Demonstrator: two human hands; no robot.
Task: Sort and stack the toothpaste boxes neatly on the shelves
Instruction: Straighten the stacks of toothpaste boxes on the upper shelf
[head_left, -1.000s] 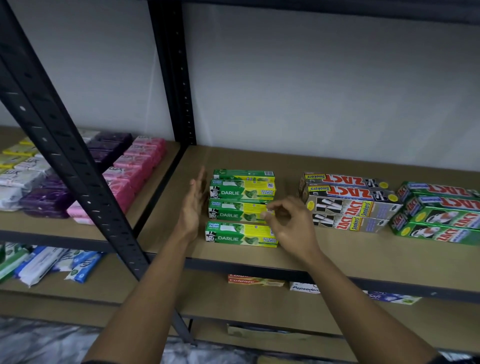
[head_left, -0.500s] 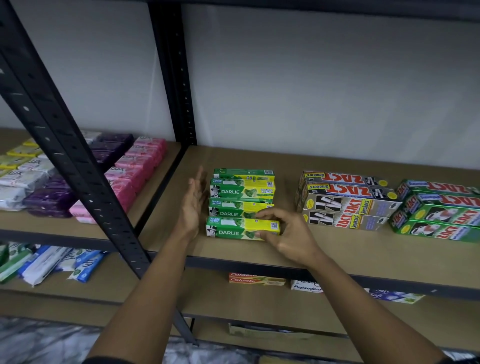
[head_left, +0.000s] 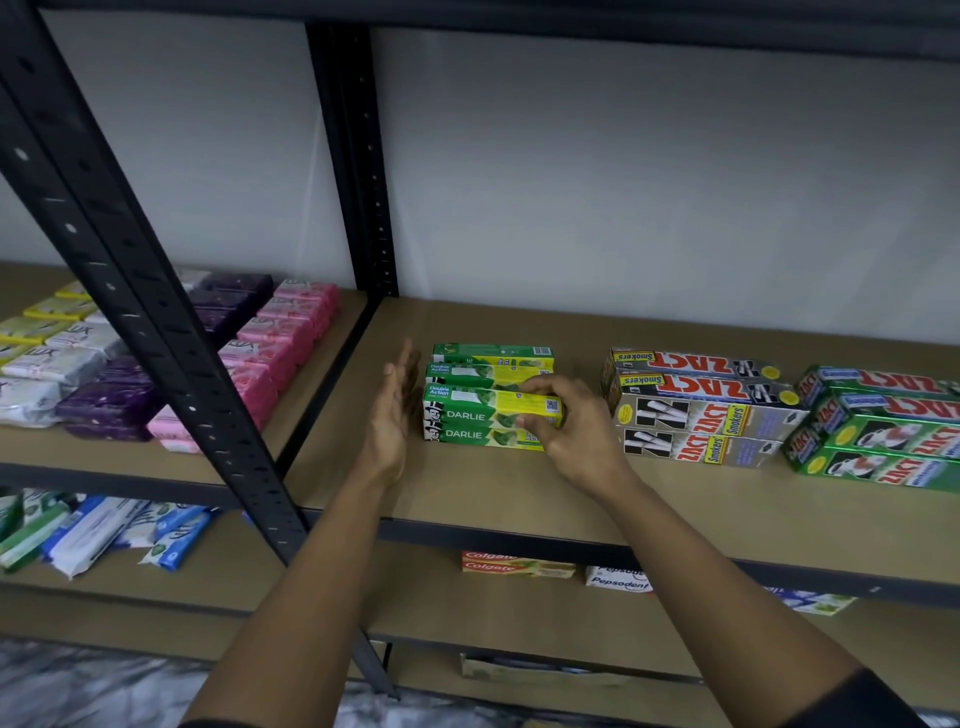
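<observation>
The right hand pinches the green-and-yellow cardboard Darlie toothpaste box at its 3 o'clock end, set on a matching lower box on the brown wooden shelf board. The left hand, fingers straight, stands flat at the stack's 9 o'clock side. Risk: uneven release may skew the top box; excess push toward 12 o'clock may shift the rear boxes

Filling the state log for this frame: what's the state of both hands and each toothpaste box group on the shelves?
Top green-and-yellow Darlie cardboard box, lying on the lower Darlie box.
Right hand, grips the top box's right end.
Left hand, open, flat beside the Darlie stack's left end.
Grey Zact Smokers boxes, stacked two high.
Green Zact boxes, stacked, untouched.
Red-and-white Colgate box, flat on the lower shelf.
</observation>
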